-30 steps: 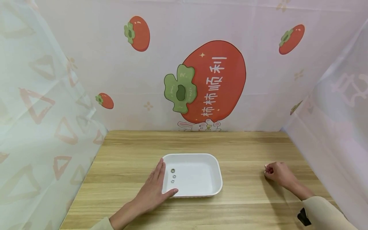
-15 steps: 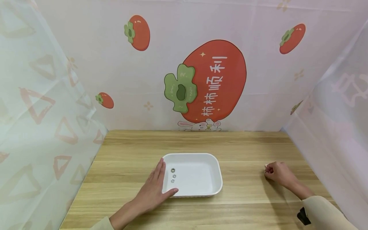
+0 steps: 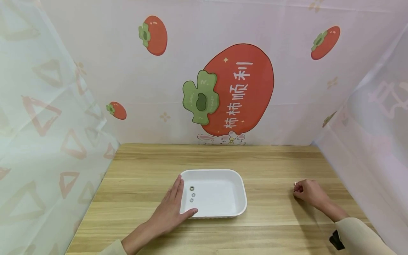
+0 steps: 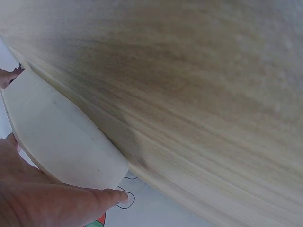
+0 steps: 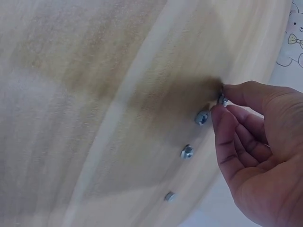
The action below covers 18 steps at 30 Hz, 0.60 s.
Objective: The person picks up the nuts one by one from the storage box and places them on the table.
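In the head view my left hand (image 3: 170,209) rests against a white tray (image 3: 237,209), with straight fingers along its left rim and the thumb over the front left corner. Three small metal nuts (image 3: 192,188) lie in the tray near its left wall. Off to the right, my right hand (image 3: 310,194) is low at the table with its fingers bent. The right wrist view shows thumb and forefinger pinching a small metal nut (image 5: 223,99) at the table surface, partly hidden by the fingertips. Three more nuts (image 5: 187,152) stand in a row beside that hand.
The wood-grain table (image 3: 210,156) carries the tray near its middle. A pale printed cloth (image 3: 287,117) with persimmons hangs behind the table, and similar sheets close off its left and right sides. A dark object (image 3: 336,240) shows at the right sleeve.
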{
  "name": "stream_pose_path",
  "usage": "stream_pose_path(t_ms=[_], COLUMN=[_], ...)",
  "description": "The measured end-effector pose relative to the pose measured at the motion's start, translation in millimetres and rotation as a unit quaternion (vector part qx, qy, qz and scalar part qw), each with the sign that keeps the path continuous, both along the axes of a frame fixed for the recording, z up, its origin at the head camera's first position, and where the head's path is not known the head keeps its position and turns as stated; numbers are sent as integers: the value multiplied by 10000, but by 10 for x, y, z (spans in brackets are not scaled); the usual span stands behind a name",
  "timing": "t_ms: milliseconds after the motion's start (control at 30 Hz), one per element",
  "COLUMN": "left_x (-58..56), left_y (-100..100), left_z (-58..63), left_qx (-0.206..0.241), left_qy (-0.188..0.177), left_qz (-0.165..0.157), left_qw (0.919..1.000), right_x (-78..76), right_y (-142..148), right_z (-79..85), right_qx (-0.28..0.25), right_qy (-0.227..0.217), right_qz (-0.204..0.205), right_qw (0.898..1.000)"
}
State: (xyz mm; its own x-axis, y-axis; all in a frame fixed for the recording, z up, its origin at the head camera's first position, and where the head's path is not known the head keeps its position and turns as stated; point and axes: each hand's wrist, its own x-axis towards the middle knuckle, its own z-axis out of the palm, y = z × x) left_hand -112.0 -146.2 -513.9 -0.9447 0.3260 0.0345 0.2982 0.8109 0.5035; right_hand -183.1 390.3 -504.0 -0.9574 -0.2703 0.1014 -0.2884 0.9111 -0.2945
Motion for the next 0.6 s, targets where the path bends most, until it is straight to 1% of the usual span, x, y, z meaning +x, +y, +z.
stream_pose_path(t_ms=[133, 233, 467, 600], left_x=[-4, -6, -11, -9], left_y=[0, 0, 5, 12], left_z=[-2, -4, -7, -9], left_qx=[-23, -15, -18, -25], left_qy=[1, 4, -32, -17], left_qz=[11, 24, 38, 34], left_qw=[10000, 10000, 10000, 10000], right_x=[-21, -54, -95, -109], right_y=[-30, -107, -423, -604], right_z=[79, 166, 388, 506], right_qx=[-174, -208, -6, 18], right_qy=[-140, -136, 258, 382], right_qz=[-41, -52, 280, 436], right_qw=[9997, 9997, 9993, 9983])
